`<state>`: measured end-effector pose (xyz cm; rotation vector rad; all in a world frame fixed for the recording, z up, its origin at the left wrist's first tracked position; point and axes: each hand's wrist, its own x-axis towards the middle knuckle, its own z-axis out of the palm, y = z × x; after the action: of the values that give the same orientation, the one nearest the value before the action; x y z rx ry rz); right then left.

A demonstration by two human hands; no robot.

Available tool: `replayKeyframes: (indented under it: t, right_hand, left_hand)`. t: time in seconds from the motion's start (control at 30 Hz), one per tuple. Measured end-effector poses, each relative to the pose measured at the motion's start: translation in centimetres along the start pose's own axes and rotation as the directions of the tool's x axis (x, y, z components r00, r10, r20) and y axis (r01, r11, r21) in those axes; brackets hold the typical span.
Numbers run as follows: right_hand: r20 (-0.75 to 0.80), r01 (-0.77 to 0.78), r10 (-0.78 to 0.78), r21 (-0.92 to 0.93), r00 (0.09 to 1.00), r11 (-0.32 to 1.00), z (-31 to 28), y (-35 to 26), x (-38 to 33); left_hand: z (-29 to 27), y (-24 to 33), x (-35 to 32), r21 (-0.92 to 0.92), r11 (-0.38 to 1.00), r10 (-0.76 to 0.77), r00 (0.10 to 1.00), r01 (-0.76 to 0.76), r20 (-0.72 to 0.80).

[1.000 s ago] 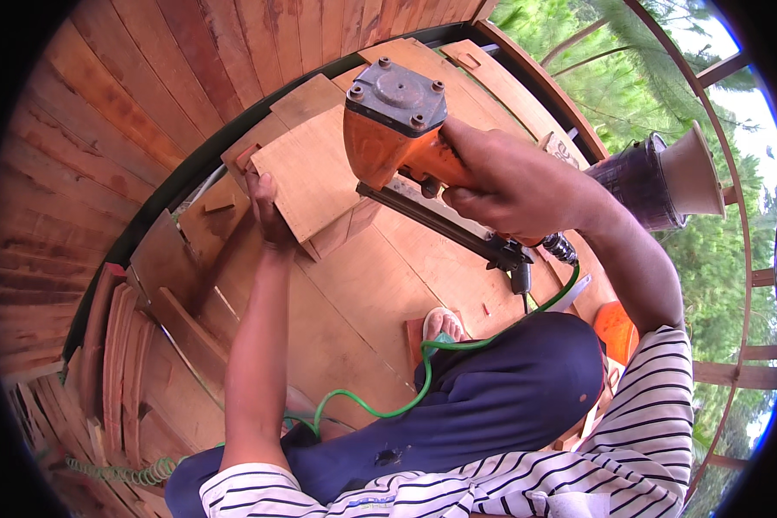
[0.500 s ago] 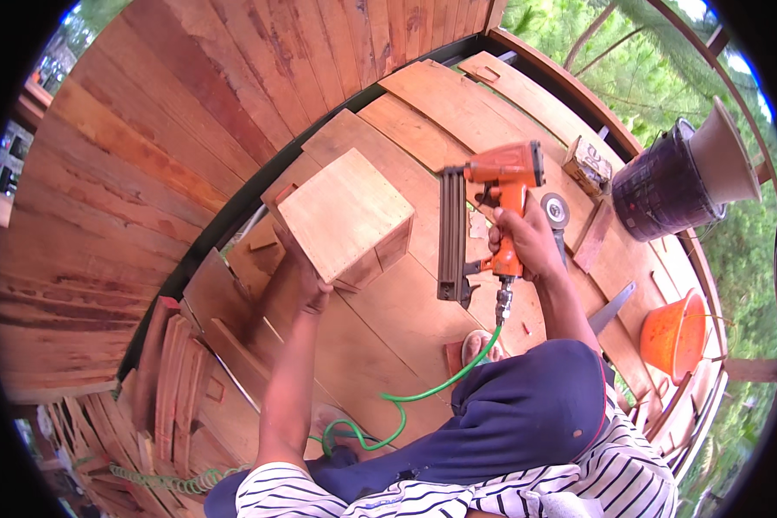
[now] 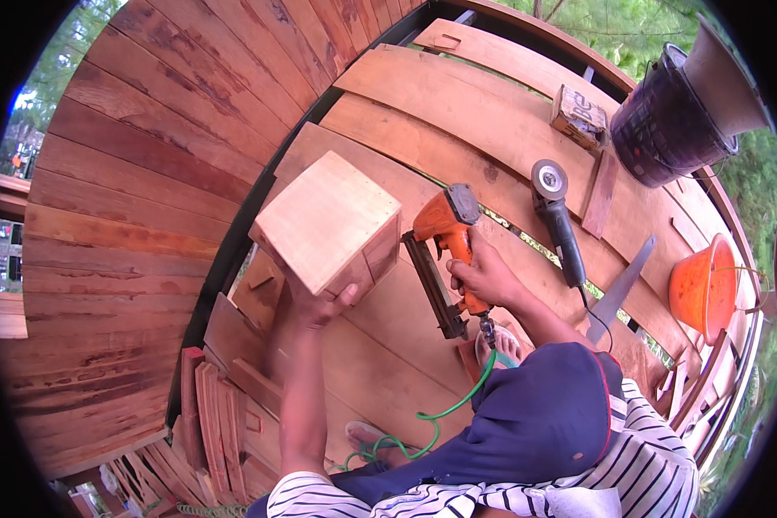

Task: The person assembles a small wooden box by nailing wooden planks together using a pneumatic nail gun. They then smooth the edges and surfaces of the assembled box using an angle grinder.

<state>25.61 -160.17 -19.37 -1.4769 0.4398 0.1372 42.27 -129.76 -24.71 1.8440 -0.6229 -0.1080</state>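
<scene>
A pale wooden box (image 3: pixel 328 223) is held up in front of me, tilted, its broad flat face turned upward. My left hand (image 3: pixel 318 304) grips it from beneath at the near edge, the thumb showing on the side panel and the other fingers hidden below. In my right hand (image 3: pixel 489 269) is an orange nail gun (image 3: pixel 445 220), fingers wrapped round its handle. Its long dark magazine slants close beside the box's right side. A green air hose (image 3: pixel 445 413) runs from the handle's base down past my legs.
On the plank floor (image 3: pixel 457 112) at right lie an angle grinder (image 3: pixel 559 220) and a handsaw (image 3: pixel 617 293). Beyond them stand a small carton (image 3: pixel 578 116), a dark bucket (image 3: pixel 665 121) and an orange bucket (image 3: pixel 702 289). Wood strips (image 3: pixel 218 423) are stacked at lower left, beside a plank wall (image 3: pixel 129 224).
The nail gun has come down and left, tilting toward the box. The box has turned slightly in my left hand. My view has shifted, bringing the angle grinder into full sight.
</scene>
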Motion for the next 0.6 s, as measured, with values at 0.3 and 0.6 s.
replayKeyframes:
  t: [0.3, 0.6]
  right_hand:
    - [-0.224, -0.003, 0.006, 0.014, 0.975, 1.000, -4.0, 3.4, -3.4]
    - [-0.086, 0.124, -0.191, -0.499, 0.978, 0.858, -4.9, -4.4, -6.1]
  left_hand:
    - [1.7, 13.5, 6.2, 0.551, 0.833, -0.052, 0.986, -0.045, 0.160]
    - [6.0, 8.6, 5.5, 0.899, 0.417, -0.433, 0.899, 0.134, 0.067]
